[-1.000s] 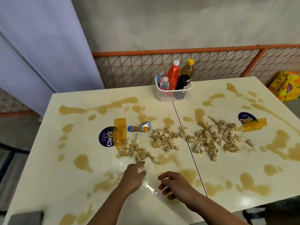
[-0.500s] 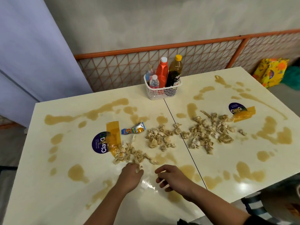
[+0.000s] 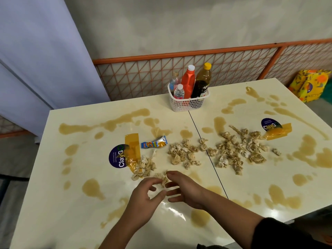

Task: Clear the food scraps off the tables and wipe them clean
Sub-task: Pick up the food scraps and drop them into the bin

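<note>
Two cream tables stand side by side, the left table (image 3: pixel 59 200) and the right table (image 3: pixel 298 164), both blotched with brown spills (image 3: pixel 93 188). Crumpled beige food scraps lie in a left pile (image 3: pixel 145 166), a middle pile (image 3: pixel 183 153) and a larger pile (image 3: pixel 239 150) on the right table. A small snack wrapper (image 3: pixel 154 142) lies behind the left pile. My left hand (image 3: pixel 143 196) and my right hand (image 3: pixel 185 189) face each other on the left table, fingertips touching a small clump of scraps (image 3: pixel 162 178) between them. Neither hand grips anything.
A white basket (image 3: pixel 188 104) with sauce and water bottles stands at the back, over the seam. Round purple stickers (image 3: pixel 117 158) (image 3: pixel 269 124) with yellow tape sit on each table. An orange mesh fence (image 3: pixel 143 78) runs behind, and a yellow bag (image 3: pixel 310 85) lies far right.
My hands moved forward and closer together, from the bare tabletop up to the near edge of the left scrap pile. A small clump now sits between the fingertips.
</note>
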Tool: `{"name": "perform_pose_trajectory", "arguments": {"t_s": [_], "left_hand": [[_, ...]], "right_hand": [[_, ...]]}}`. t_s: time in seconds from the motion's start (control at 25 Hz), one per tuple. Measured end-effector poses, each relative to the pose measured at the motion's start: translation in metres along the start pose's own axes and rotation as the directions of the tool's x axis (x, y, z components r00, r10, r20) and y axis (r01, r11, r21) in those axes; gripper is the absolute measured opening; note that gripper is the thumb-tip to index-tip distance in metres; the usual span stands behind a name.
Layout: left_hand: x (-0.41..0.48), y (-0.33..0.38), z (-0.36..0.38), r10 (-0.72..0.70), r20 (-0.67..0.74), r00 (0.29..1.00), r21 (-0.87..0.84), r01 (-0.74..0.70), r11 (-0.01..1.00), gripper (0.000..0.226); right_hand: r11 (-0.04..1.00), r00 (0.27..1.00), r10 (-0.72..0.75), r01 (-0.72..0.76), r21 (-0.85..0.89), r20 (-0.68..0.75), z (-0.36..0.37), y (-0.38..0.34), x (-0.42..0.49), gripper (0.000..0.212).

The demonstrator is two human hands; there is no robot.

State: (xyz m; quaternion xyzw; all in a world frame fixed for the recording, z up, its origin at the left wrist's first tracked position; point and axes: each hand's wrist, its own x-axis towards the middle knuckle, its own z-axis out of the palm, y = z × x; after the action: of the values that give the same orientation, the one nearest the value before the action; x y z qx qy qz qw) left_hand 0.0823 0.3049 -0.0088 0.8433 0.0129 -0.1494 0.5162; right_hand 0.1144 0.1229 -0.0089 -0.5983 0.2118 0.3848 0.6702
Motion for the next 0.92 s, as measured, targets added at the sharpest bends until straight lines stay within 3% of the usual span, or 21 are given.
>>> {"name": "perform_pose_trajectory", "arguments": {"t_s": [0.24,0.4,0.6,0.8,0.92], "left_hand": [[-0.02,0.022,-0.008,0.14,0.028,0.99,-0.09,-0.137,0.987,0.032],[-0.018,0.023,-0.002,0.155,-0.028,0.987,-0.041,-0.156,0.987,0.023],[-0.011,0.032,0.002,0.106,-0.123,0.987,0.084,-0.097,0.992,0.018],[-0.007,0.04,0.004,0.026,-0.141,0.99,0.018,-0.024,1.0,0.028],[-0.006,0.043,0.007,0.002,-0.136,0.991,-0.011,-0.004,1.0,0.026]], "right_hand": [[0.941,0.987,0.015,-0.068,0.331,0.16,0.021,0.002,0.012,0.043],[0.955,0.969,-0.013,-0.061,0.29,0.246,0.033,-0.003,-0.002,0.046],[0.979,0.986,-0.023,-0.011,0.203,0.164,0.033,0.004,-0.007,0.043],[0.976,0.993,0.028,-0.052,0.213,0.111,0.024,0.012,-0.008,0.044],[0.944,0.994,0.011,-0.047,0.325,0.11,0.019,0.013,-0.011,0.031]]}}
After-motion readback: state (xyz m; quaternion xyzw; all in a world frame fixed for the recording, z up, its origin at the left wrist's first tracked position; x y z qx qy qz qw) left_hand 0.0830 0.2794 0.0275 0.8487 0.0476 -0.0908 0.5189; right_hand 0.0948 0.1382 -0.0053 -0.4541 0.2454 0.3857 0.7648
